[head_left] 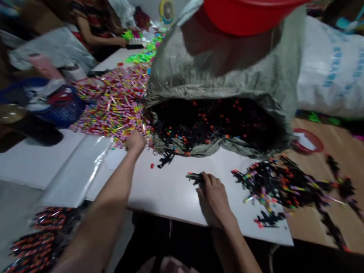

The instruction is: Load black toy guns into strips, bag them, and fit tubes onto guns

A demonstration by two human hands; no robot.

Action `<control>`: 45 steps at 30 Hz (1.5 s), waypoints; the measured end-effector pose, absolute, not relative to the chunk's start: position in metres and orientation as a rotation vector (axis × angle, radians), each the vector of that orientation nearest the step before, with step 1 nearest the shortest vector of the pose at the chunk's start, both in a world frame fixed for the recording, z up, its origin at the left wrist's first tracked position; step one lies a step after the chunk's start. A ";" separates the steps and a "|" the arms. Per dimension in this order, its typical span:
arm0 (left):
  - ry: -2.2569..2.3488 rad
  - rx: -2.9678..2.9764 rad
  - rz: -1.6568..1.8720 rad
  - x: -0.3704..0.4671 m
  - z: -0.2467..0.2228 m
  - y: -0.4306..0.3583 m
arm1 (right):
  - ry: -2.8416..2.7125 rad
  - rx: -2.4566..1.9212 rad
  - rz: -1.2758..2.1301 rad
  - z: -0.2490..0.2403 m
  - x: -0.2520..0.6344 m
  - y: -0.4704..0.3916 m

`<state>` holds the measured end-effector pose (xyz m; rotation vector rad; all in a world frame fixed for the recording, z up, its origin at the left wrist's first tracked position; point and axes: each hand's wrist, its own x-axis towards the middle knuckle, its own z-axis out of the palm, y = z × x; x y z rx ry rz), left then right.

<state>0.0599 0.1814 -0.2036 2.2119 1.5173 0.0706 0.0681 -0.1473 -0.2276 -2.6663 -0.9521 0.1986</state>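
My left hand [136, 142] reaches to the near edge of a heap of small pink, yellow and red plastic pieces [121, 104]. Its fingers are curled closed, and what they hold, if anything, is hidden. Near the table's front edge, my right hand [215, 194] grips a small black plastic toy piece [194, 178] with coloured ends. Between and beyond the hands lies a large grey-green woven sack [226, 65], its mouth facing me, full of similar black pieces [187, 129] with orange tips. To the right of my right hand is a tangled pile of black pieces with coloured sticks [282, 182].
A red basin [246, 11] rests on the sack. Clear plastic bags [80, 170] lie at left by a blue basket [56, 104]. Packed bags [34, 254] sit lower left. A co-worker [97, 28] sits at the far end near green pieces [146, 50]. White sacks [341, 65] stand right.
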 end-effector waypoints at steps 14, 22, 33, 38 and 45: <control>0.635 0.977 0.169 -0.020 -0.205 0.007 | -0.699 -2.486 0.578 -0.205 0.088 -0.159; 0.571 0.973 0.162 -0.022 -0.215 -0.025 | -0.434 -1.995 0.276 -0.211 0.067 -0.170; 0.601 1.330 0.284 -0.024 -0.224 -0.032 | -0.233 -1.580 0.469 -0.188 0.041 -0.149; 0.607 1.389 0.314 -0.025 -0.222 -0.035 | -0.106 -1.558 0.462 -0.191 0.030 -0.147; 0.562 1.505 0.344 -0.026 -0.216 -0.039 | -0.021 -1.553 0.451 -0.186 0.027 -0.145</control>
